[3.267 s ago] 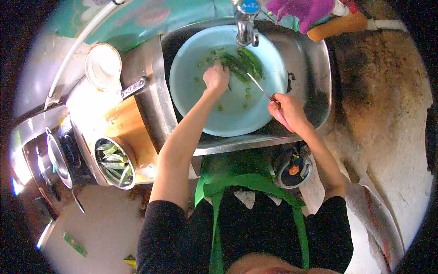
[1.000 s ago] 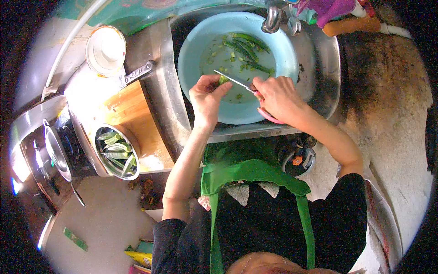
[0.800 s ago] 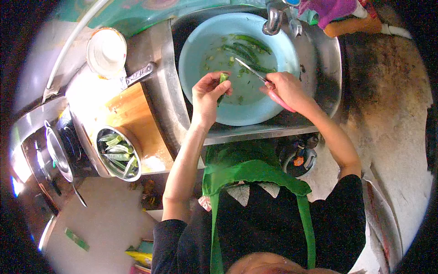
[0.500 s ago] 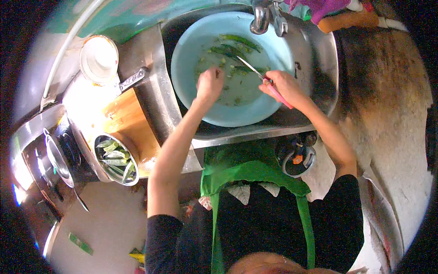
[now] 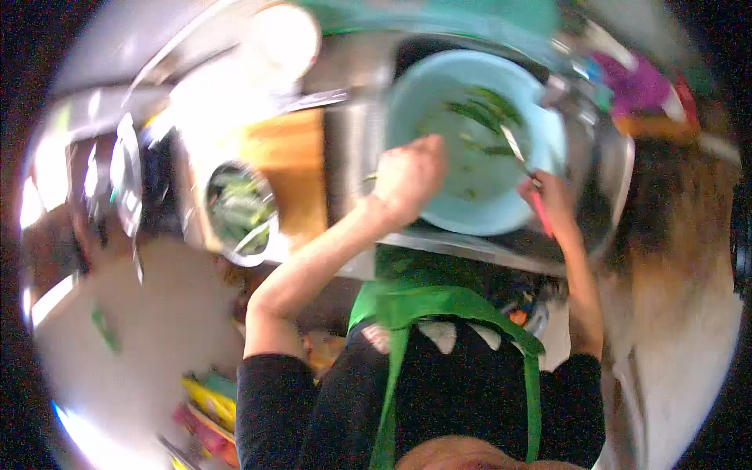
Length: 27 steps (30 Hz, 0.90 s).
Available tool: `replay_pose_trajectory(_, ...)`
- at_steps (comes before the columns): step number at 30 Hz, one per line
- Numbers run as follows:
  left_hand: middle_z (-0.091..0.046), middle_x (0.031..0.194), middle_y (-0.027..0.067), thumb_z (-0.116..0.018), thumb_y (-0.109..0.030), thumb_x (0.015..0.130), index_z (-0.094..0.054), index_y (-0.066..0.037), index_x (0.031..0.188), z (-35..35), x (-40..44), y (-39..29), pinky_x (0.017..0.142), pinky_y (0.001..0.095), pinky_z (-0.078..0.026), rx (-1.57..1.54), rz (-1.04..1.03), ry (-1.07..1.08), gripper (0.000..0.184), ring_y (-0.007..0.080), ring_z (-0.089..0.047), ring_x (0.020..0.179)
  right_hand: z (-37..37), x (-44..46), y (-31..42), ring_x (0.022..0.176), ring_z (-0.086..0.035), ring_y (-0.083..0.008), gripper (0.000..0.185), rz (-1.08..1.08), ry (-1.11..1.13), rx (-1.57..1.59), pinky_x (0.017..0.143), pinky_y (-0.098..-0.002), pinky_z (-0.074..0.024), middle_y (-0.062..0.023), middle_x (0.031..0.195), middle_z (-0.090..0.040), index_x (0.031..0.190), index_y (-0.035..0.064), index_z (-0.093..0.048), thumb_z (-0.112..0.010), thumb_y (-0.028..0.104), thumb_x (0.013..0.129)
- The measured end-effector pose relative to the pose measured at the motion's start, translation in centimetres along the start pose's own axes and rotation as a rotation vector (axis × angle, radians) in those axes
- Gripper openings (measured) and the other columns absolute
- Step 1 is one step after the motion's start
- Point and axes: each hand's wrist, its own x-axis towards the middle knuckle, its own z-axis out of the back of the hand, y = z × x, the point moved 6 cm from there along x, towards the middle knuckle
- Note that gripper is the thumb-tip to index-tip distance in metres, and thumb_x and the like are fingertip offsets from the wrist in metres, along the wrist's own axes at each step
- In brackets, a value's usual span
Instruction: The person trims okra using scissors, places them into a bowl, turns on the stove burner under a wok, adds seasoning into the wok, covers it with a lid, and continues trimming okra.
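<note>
My left hand (image 5: 411, 176) is closed over the left edge of the light blue basin (image 5: 398, 110); a bit of green pod (image 5: 371, 177) sticks out at its left side. My right hand (image 5: 553, 197) is wrapped round pink-handled scissors (image 5: 540, 211) at the basin's right side, with the blades pointing up and left over the water. Green pods (image 5: 489, 110) and small cut bits lie in the water. To the left, a metal bowl (image 5: 274, 235) with cut green pods stands at the wooden board (image 5: 301, 157).
The basin sits in a metal sink (image 5: 619, 184) under a blurred faucet (image 5: 572, 98). A knife (image 5: 317, 99) and a white bowl (image 5: 286, 39) are behind the board. Purple gloves (image 5: 638, 82) hang at the back right; a pan (image 5: 127, 176) is far left.
The view has swung left, blurring the picture. My left hand has moved from over the water to the basin's left edge. The scissors remain in my right hand.
</note>
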Motion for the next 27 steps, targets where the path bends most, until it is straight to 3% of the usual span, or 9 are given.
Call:
replay_pose_trajectory(3, -0.055, 0.071, 0.0103, -0.050, -0.008, 0.079, -0.045, -0.007, 0.082, 7.3, -4.4, 1.2, 0.055, 0.0406, -0.049, 0.021, -0.033, -0.171, 0.006, 0.0281, -0.060, 0.065, -0.7, 0.1, 0.2, 0.050, -0.052, -0.0096, 0.014, -0.050, 0.139, 0.272, 0.043, -0.0287, -0.0407, -0.0022, 0.059, -0.056, 0.075, 0.0056, -0.055, -0.062, 0.015, 0.081)
replay_pose_trajectory(9, -0.055, 0.078, 0.0117, -0.053, 0.001, 0.070, -0.053, -0.005, 0.079, 11.6, -12.5, 14.2, 0.071, 0.0425, -0.045, 0.391, 0.233, -0.167, 0.011, 0.0308, -0.055, 0.078, -2.0, 0.7, -0.1, 0.062, -0.056, -0.0110, 0.014, -0.068, 0.144, 0.267, 0.055, -0.0273, -0.0441, -0.0055, 0.068, -0.060, 0.078, 0.0037, -0.056, -0.061, 0.016, 0.083)
replay_pose_trajectory(11, -0.056, 0.083, 0.0136, -0.054, 0.002, 0.072, -0.057, -0.003, 0.080, 11.4, -13.2, 15.8, 0.077, 0.0433, -0.043, 0.227, 0.232, -0.265, 0.010, 0.0315, -0.054, 0.082, -0.5, -0.3, 3.1, 0.058, -0.055, -0.0153, 0.019, 0.272, -0.043, 0.004, 0.054, -0.0333, -0.0440, -0.0077, 0.067, -0.059, 0.075, 0.0018, -0.052, -0.061, 0.016, 0.084)
replay_pose_trajectory(13, -0.058, 0.088, 0.0150, -0.057, 0.002, 0.074, -0.060, -0.002, 0.082, 12.7, -11.3, 12.6, 0.082, 0.0437, -0.042, 0.218, 0.104, -0.415, 0.010, 0.0316, -0.054, 0.087, -1.2, 0.2, 0.9, 0.059, -0.059, -0.0238, 0.019, 0.005, 0.112, 0.208, 0.056, -0.0366, -0.0444, -0.0140, 0.066, -0.060, 0.074, 0.0040, -0.055, -0.065, 0.019, 0.080)
replay_pose_trajectory(14, -0.058, 0.090, 0.0144, -0.058, 0.001, 0.075, -0.060, -0.002, 0.082, 12.2, -9.9, 10.9, 0.082, 0.0425, -0.042, 0.119, 0.064, -0.456, 0.009, 0.0315, -0.055, 0.089, 0.2, -0.6, 2.5, 0.047, -0.048, -0.0093, 0.021, 0.234, -0.111, 0.050, 0.045, -0.0287, -0.0379, -0.0022, 0.054, -0.051, 0.069, 0.0051, -0.051, -0.066, 0.015, 0.079)
replay_pose_trajectory(17, -0.059, 0.095, 0.0147, -0.056, 0.000, 0.077, -0.061, -0.003, 0.090, 6.0, -3.6, 4.8, 0.083, 0.0390, -0.047, -0.280, 0.060, -0.268, 0.014, 0.0313, -0.056, 0.094, 1.2, -0.5, 0.3, 0.050, -0.054, -0.0132, 0.019, 0.022, -0.088, 0.107, 0.048, -0.0296, -0.0400, -0.0082, 0.054, -0.054, 0.072, 0.0023, -0.056, -0.068, 0.017, 0.077)
replay_pose_trajectory(20, -0.057, 0.097, 0.0150, -0.051, 0.003, 0.068, -0.058, -0.002, 0.093, -6.1, 5.7, -1.6, 0.090, 0.0374, -0.043, -0.013, -0.430, -0.152, 0.027, 0.0317, -0.053, 0.100, 1.8, -0.2, -1.5, 0.053, -0.057, -0.0156, 0.017, 0.103, -0.260, -0.038, 0.051, -0.0303, -0.0424, -0.0115, 0.057, -0.055, 0.074, 0.0016, -0.057, -0.067, 0.015, 0.076)
replay_pose_trajectory(23, -0.055, 0.102, 0.0116, -0.057, 0.000, 0.067, -0.057, -0.004, 0.097, -14.1, 11.2, -2.8, 0.089, 0.0398, -0.043, -0.026, -0.459, -0.102, 0.030, 0.0303, -0.052, 0.102, 2.3, -1.2, -1.5, 0.059, -0.060, -0.0281, 0.020, 0.058, -0.206, 0.060, 0.055, -0.0377, -0.0437, -0.0142, 0.065, -0.060, 0.074, 0.0047, -0.057, -0.061, 0.023, 0.080)
replay_pose_trajectory(27, -0.056, 0.103, 0.0106, -0.062, -0.006, 0.071, -0.048, -0.013, 0.114, -18.1, 13.9, -1.9, 0.084, 0.0405, -0.046, 0.097, -0.170, 0.161, 0.045, 0.0289, -0.052, 0.109, 1.9, -1.9, -3.4, 0.060, -0.063, -0.0246, 0.017, -0.024, -0.186, 0.147, 0.056, -0.0353, -0.0461, -0.0089, 0.068, -0.066, 0.080, 0.0081, -0.062, -0.060, 0.025, 0.079)
